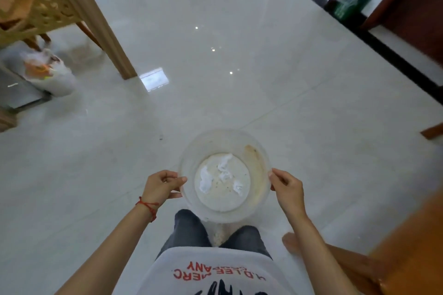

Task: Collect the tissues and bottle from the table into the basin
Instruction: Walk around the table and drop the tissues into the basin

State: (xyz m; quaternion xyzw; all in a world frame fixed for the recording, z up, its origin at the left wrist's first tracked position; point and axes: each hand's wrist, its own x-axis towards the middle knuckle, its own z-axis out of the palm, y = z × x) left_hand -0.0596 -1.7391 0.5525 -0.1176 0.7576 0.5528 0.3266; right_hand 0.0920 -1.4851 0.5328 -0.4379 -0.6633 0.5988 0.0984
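I hold a clear round plastic basin [190, 151] in front of me, above the pale tiled floor. My left hand [163, 184] pinches its left rim and my right hand [286, 189] pinches its right rim. Inside lie a few crumpled white tissues [224, 170] on the bottom. A brown stain runs along the inner right wall. No bottle shows in the basin or anywhere in view.
A light wooden table leg [105, 31] stands at the upper left, with a white plastic bag [48, 72] on the floor beside it. An orange wooden surface [412, 242] fills the lower right corner. A green bin [347, 2] with a plastic liner stands by the far wall.
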